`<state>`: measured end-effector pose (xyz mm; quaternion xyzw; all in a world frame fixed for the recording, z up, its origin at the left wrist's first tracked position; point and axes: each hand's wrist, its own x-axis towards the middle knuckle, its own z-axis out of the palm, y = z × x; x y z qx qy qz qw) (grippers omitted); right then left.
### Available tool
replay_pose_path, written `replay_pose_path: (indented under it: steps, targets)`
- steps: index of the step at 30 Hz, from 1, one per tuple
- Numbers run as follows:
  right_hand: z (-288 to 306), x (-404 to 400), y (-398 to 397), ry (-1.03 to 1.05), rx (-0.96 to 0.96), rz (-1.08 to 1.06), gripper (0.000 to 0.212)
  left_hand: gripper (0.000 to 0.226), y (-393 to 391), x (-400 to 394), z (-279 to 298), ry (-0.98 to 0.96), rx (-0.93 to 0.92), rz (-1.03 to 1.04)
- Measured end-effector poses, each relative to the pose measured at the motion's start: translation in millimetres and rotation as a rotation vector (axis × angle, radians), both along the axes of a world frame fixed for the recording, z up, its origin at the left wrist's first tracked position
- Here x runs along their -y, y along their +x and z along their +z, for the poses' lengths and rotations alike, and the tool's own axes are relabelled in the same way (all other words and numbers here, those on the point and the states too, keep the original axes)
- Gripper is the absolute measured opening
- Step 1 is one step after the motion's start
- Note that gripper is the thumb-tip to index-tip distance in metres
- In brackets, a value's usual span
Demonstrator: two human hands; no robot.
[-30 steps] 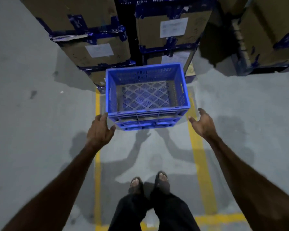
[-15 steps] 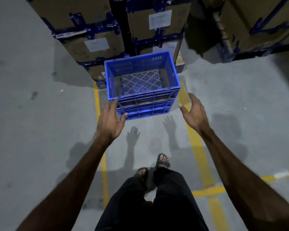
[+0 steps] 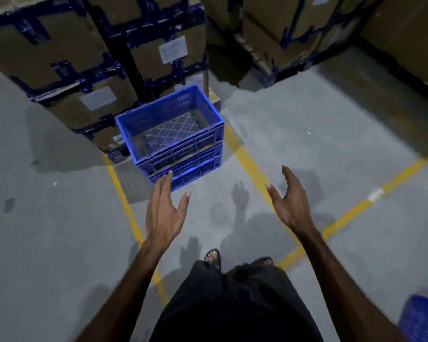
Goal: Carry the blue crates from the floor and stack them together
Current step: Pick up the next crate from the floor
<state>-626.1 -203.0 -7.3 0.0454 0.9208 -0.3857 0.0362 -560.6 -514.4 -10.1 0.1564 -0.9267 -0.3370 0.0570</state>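
Stacked blue crates (image 3: 181, 146), lattice-floored, sit empty on grey floor (image 3: 307, 144).

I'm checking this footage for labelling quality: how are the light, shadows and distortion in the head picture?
Head view: dim bluish light; several overlapping shadows of the open left hand and right hand fall on the floor; wide-angle bending tilts the cartons; the stacked blue crates look slightly soft.
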Motion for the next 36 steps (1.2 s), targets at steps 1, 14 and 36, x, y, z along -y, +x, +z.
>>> replay_pose_path:
  steps: [1, 14, 36]
  targets:
    - [2, -10, 15, -0.005, -0.007, -0.04, 0.071, 0.073, 2, -8, 1, 0.01, -0.001, -0.037]
    - [24, -175, 210, -0.022, -0.093, -0.488, 0.071, 0.067, 42, -195, 33, -0.006, -0.086, -0.531]
    - [14, -428, 654, -0.122, -0.149, -1.385, 0.069, 0.064, 318, -614, 37, 0.031, -0.145, -1.379]
